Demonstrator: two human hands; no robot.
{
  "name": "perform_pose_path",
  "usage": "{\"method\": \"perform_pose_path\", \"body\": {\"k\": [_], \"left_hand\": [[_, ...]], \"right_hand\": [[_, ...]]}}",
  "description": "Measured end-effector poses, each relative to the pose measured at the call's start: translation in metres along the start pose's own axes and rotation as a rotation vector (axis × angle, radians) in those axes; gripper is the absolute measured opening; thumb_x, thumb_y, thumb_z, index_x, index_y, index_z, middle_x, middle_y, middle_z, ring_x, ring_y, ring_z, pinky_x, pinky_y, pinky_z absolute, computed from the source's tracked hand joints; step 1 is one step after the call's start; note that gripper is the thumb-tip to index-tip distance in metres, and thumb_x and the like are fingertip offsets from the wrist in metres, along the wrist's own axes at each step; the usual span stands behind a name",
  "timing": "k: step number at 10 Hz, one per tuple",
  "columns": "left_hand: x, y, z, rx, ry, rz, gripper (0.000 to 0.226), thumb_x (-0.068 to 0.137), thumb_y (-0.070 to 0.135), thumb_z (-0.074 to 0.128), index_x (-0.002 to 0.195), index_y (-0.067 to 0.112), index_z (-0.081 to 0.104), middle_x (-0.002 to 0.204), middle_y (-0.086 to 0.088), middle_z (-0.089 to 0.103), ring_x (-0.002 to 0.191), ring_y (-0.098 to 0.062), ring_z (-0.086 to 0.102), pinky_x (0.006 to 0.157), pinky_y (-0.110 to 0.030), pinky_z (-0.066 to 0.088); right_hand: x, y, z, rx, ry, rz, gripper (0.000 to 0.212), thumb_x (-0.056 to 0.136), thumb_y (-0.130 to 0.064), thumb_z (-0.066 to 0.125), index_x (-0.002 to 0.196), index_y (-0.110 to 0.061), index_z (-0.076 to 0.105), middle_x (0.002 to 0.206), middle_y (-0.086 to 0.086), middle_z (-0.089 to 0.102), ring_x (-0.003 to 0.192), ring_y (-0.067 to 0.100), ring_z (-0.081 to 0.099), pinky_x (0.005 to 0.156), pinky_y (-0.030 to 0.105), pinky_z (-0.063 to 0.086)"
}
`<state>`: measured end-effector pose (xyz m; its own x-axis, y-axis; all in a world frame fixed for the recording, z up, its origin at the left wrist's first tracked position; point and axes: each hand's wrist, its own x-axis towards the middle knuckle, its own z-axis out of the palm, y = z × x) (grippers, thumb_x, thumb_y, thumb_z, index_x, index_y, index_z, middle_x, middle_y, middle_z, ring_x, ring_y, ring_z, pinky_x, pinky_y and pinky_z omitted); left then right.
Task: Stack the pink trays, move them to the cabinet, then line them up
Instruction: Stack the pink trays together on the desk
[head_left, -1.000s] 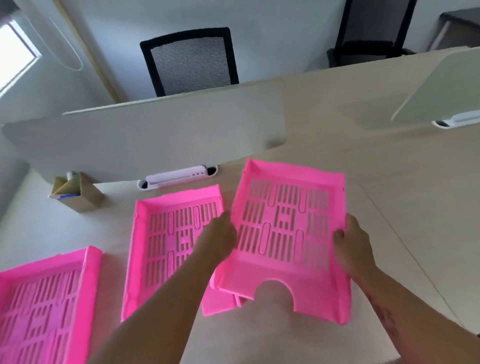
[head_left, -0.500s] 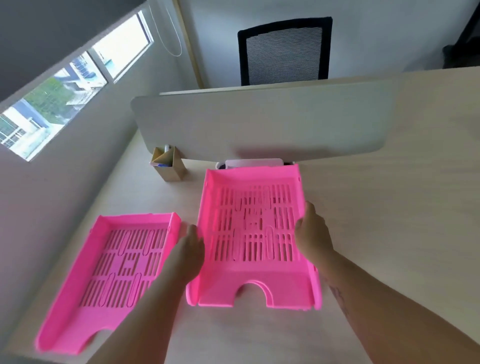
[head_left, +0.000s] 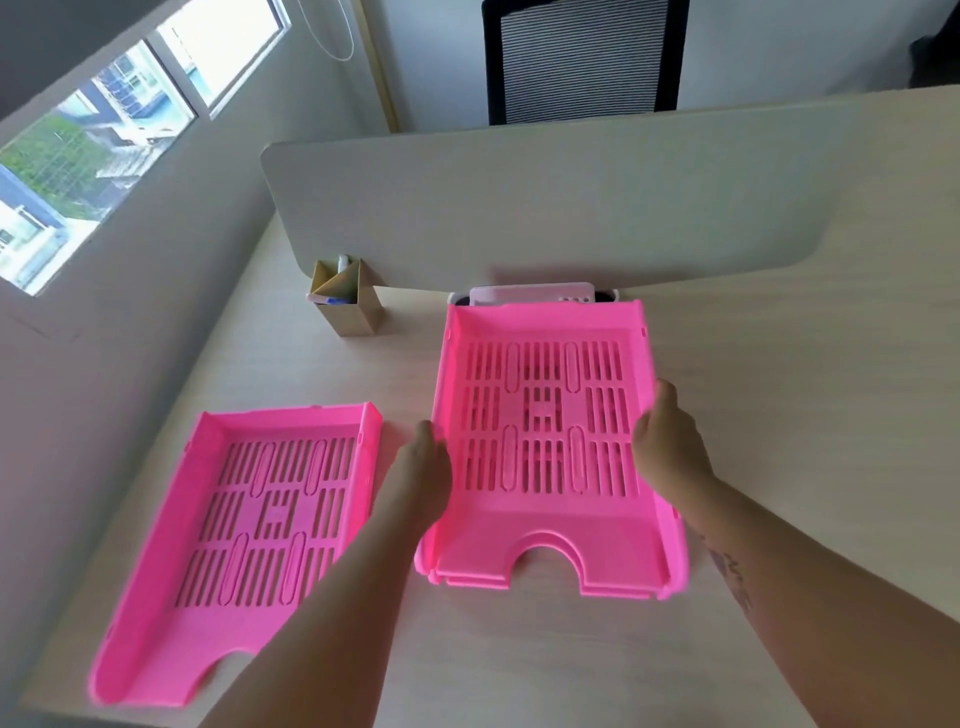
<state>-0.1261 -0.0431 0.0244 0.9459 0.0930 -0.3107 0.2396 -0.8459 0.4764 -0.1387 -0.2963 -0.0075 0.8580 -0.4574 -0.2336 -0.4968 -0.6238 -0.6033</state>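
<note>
A stack of pink slotted trays (head_left: 545, 540) lies on the pale wooden desk (head_left: 779, 415) in front of me; edges of a lower tray show under the top one at the front. My left hand (head_left: 423, 467) grips the stack's left wall and my right hand (head_left: 667, 441) grips its right wall. A single pink tray (head_left: 260, 519) lies flat on the desk to the left, apart from the stack, partly crossed by my left forearm.
A grey divider panel (head_left: 519, 208) stands along the desk's back edge, with a white cable box (head_left: 530, 293) at its foot. A cardboard pen holder (head_left: 345, 301) stands back left. A wall with a window is at the left; a black mesh chair (head_left: 582, 57) stands behind the divider.
The tray in my hands moved left and came down onto the middle tray, forming a stack. My view swung left; both hands stay on the stack's sides.
</note>
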Motion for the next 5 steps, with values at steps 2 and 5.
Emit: {"method": "perform_pose_path", "body": {"k": [2,5], "left_hand": [[0.001,-0.017,0.009,-0.016,-0.090,0.051,0.031,0.105,0.017,0.028,0.118,-0.002,0.049,0.089,-0.009,0.064,0.072,-0.025,0.069,0.060,-0.039,0.062],[-0.001,-0.046,-0.039,-0.004,0.042,0.128,0.044,0.102,0.036,0.042,0.133,0.006,0.051,0.128,-0.017,0.064,0.112,-0.031,0.064,0.092,-0.039,0.051]], "right_hand": [[-0.002,0.005,0.001,-0.022,-0.030,-0.027,0.050,0.104,-0.008,0.034,0.152,-0.006,0.021,0.067,0.004,0.052,0.043,0.016,0.045,0.038,0.027,0.033],[-0.010,-0.049,0.006,-0.337,0.149,-0.378,0.061,0.093,-0.018,0.056,0.145,0.006,0.037,0.145,0.027,0.046,0.138,0.045,0.036,0.115,0.055,0.033]]}}
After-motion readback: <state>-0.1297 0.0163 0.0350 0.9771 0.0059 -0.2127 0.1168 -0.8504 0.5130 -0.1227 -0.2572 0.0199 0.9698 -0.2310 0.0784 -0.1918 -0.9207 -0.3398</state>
